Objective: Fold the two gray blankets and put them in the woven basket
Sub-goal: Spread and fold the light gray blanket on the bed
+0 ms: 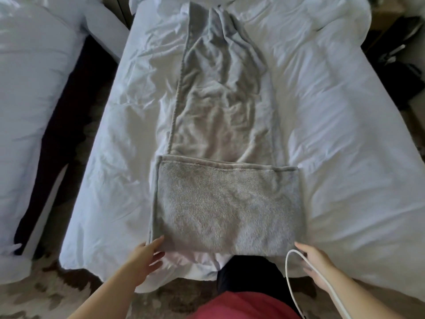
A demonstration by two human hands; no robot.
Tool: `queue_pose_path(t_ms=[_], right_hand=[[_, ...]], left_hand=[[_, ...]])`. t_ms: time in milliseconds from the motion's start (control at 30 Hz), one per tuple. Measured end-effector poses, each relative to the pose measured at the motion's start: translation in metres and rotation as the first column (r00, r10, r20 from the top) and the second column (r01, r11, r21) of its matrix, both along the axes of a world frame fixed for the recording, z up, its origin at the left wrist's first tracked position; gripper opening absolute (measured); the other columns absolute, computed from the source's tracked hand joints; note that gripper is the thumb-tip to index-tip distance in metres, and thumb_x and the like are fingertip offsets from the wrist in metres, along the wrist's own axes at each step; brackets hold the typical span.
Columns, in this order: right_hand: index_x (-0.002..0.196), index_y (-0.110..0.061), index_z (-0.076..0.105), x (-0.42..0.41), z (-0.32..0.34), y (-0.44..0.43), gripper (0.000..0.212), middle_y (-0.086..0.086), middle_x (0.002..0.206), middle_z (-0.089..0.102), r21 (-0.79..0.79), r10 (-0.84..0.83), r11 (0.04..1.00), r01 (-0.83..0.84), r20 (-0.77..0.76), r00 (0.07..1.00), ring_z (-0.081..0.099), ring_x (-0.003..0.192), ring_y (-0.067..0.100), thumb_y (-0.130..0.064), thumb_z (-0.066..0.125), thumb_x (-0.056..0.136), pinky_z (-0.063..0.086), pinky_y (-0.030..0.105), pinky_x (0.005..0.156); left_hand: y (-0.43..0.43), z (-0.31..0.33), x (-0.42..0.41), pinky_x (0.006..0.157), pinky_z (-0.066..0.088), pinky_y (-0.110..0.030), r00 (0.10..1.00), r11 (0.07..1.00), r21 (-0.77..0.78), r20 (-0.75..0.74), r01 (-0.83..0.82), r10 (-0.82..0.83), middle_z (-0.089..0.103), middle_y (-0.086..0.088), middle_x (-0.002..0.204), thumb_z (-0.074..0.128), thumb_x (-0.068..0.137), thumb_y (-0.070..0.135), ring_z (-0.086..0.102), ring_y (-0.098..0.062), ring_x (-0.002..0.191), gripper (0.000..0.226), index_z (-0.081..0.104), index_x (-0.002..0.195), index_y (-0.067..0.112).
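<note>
as the gray blanket (226, 203) runs lengthwise away up the bed (345, 134), left hand (147, 256) and right hand (315, 261), both flat and unclenched, flank its near fold equally.

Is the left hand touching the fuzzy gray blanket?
Touching. The head view shows the left hand with its upper finger laid right against the near left corner of the gray blanket, no gap showing between them.

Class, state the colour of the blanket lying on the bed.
Plain gray; the blanket shows best in the head view.
</note>
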State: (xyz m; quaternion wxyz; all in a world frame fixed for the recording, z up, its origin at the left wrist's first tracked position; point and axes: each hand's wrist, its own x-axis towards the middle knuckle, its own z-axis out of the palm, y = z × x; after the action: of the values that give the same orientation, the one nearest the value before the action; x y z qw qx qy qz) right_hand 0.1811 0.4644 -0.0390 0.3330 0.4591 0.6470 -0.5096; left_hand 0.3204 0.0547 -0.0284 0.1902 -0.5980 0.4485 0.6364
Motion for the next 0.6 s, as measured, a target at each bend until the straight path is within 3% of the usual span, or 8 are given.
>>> queue_pose_path(t_ms=[67,133,233,300,400,500,567,600], right_hand=[[0.098,-0.013,0.058,0.000,0.004,-0.004,0.020,0.005,0.096,0.061,-0.088,-0.029,0.995,0.035,0.073,0.997,0.063,0.083,0.022,-0.028,0.065,0.088,0.043,0.032,0.081],[0.099,-0.012,0.057,-0.003,0.006,-0.011,0.022,0.010,0.099,0.062,-0.139,-0.082,0.986,0.097,0.109,0.991,0.060,0.091,0.028,-0.029,0.065,0.088,0.043,0.036,0.077],[0.089,-0.011,0.059,-0.009,0.010,-0.021,0.011,0.010,0.086,0.064,-0.186,-0.201,0.959,0.215,0.090,0.975,0.059,0.079,0.026,-0.021,0.064,0.087,0.046,0.037,0.065],[0.090,-0.007,0.059,-0.016,0.017,-0.026,0.008,0.014,0.086,0.064,-0.202,-0.247,0.944,0.260,0.089,0.965,0.059,0.078,0.028,-0.014,0.060,0.087,0.049,0.039,0.072],[0.088,-0.004,0.056,-0.046,0.041,-0.038,0.011,0.020,0.067,0.067,-0.231,-0.275,0.929,0.288,0.087,0.958,0.058,0.075,0.031,-0.013,0.051,0.087,0.052,0.038,0.067],[0.079,-0.007,0.052,-0.123,0.101,-0.065,0.016,0.015,0.046,0.061,-0.349,-0.366,0.876,0.333,-0.030,0.930,0.055,0.063,0.029,-0.009,0.040,0.089,0.052,0.028,0.038],[0.072,-0.008,0.048,-0.207,0.179,-0.091,0.021,0.015,0.051,0.057,-0.446,-0.383,0.852,0.274,-0.177,0.907,0.051,0.059,0.027,-0.005,0.038,0.090,0.047,0.026,0.032],[0.071,-0.009,0.046,-0.252,0.233,-0.103,0.021,0.014,0.057,0.055,-0.499,-0.391,0.838,0.219,-0.270,0.880,0.049,0.062,0.025,-0.005,0.038,0.091,0.048,0.025,0.034]], left_hand=[[0.004,-0.001,-0.002,0.067,0.050,-0.036,0.995,0.995,0.035,-0.007,-0.097,0.098,0.061,-0.010,0.090,0.066,0.089,0.023,0.061,-0.025,0.083,0.037,0.054,0.116,0.003],[0.008,-0.001,-0.005,0.066,0.050,-0.035,0.984,0.983,0.059,-0.021,-0.176,0.177,0.062,-0.011,0.093,0.064,0.090,0.021,0.060,-0.024,0.082,0.035,0.053,0.118,0.003],[0.012,0.000,-0.016,0.077,0.050,-0.041,0.945,0.945,0.111,-0.075,-0.309,0.318,0.060,-0.017,0.109,0.060,0.091,0.019,0.059,-0.025,0.086,0.039,0.047,0.124,0.005],[0.012,0.006,-0.030,0.082,0.049,-0.044,0.906,0.907,0.153,-0.106,-0.393,0.410,0.056,-0.021,0.115,0.057,0.092,0.021,0.058,-0.029,0.089,0.038,0.043,0.125,0.005],[0.005,0.032,-0.068,0.072,0.050,-0.041,0.863,0.863,0.154,-0.089,-0.482,0.498,0.056,-0.019,0.100,0.057,0.091,0.022,0.057,-0.030,0.081,0.035,0.044,0.118,0.005],[-0.017,0.094,-0.146,0.060,0.052,-0.037,0.867,0.884,0.123,-0.172,-0.451,0.467,0.055,-0.014,0.086,0.056,0.090,0.016,0.055,-0.026,0.072,0.026,0.049,0.112,0.006],[-0.040,0.168,-0.215,0.060,0.052,-0.029,0.864,0.939,-0.038,-0.405,-0.343,0.299,0.056,-0.013,0.089,0.056,0.091,0.010,0.054,-0.020,0.074,0.023,0.050,0.113,0.005],[-0.050,0.218,-0.252,0.061,0.050,-0.021,0.813,0.947,-0.122,-0.553,-0.296,0.183,0.056,-0.011,0.089,0.055,0.092,0.006,0.053,-0.016,0.073,0.023,0.051,0.114,0.003]])
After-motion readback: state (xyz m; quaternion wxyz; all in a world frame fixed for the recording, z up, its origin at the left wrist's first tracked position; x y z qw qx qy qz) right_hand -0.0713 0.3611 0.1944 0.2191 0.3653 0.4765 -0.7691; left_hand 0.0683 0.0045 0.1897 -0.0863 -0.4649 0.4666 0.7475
